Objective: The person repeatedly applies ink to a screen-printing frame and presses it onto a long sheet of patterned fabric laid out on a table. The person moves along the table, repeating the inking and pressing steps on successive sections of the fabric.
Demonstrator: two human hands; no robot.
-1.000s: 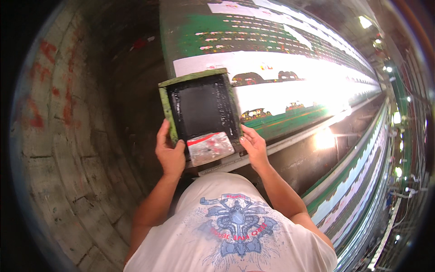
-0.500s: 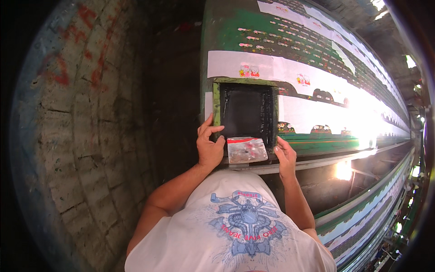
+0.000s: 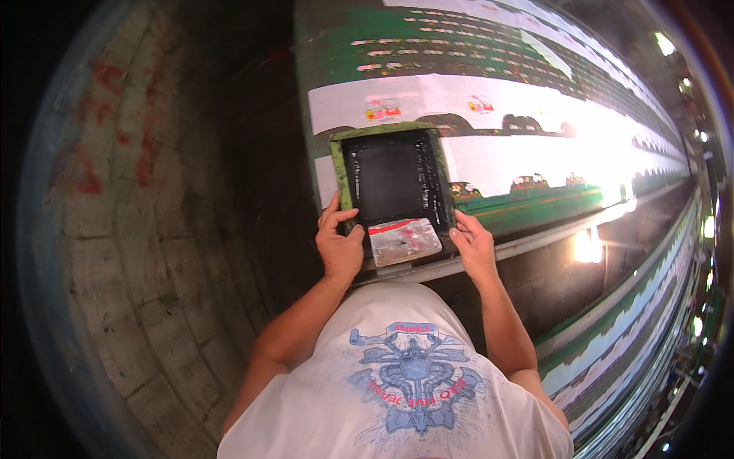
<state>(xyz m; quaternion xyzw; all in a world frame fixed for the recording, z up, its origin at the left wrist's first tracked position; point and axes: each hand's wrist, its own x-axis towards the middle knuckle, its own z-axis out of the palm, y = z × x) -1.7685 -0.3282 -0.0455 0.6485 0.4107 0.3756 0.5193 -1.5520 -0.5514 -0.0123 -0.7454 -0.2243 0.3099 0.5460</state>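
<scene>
A screen-printing frame (image 3: 343, 174) with green-stained wooden sides and a dark mesh lies at the near edge of a long green table. My left hand (image 3: 339, 246) grips its near left side, thumb and fingers closed around the wood. On the opposite side, my right hand (image 3: 475, 246) pinches the near right edge between thumb and fingertips. Between my hands, a squeegee (image 3: 405, 243) with a grey, paint-smeared face and a red strip along its top rests at the near end of the frame. White fabric under the frame is mostly hidden.
White fabric pieces (image 3: 344, 102) with small printed cartoon figures cover the green table (image 3: 527, 205) in rows, stretching right into strong glare. A metal rail (image 3: 514, 246) follows its near edge. A second fabric-covered table (image 3: 569, 367) stands at lower right; a block wall (image 3: 115, 283) rises at left.
The view has turned a little, so table, frame and hands all appear shifted left and slightly tilted. Both hands keep their hold on the frame, and the squeegee stays at its near end.
</scene>
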